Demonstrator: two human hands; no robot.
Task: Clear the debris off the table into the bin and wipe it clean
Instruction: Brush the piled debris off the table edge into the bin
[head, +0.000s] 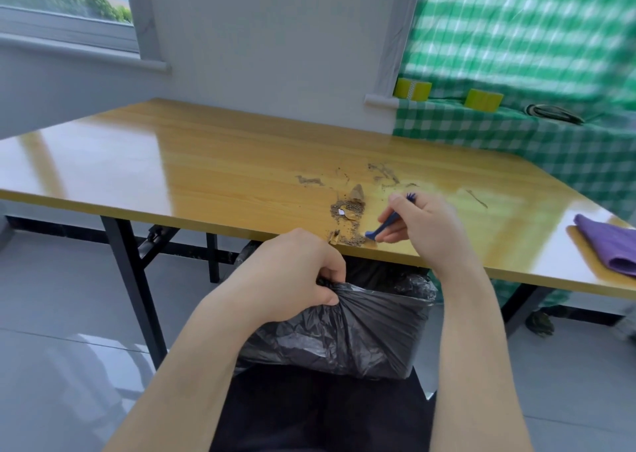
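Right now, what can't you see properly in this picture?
Head view:
- Inside the bin: hidden by its crumpled black bag, the table edge and the left hand gripping the bag.
- Blue brush: its middle is covered by the right hand.
- Purple cloth: cut off by the right edge.
- Debris: bits too small to identify.

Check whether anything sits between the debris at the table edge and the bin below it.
Nothing visible does. The debris lies at the near edge of the table, with the bag-lined bin just below. The left hand grips the bag rim beside that path, not across it. The right hand holds the brush right of the debris.
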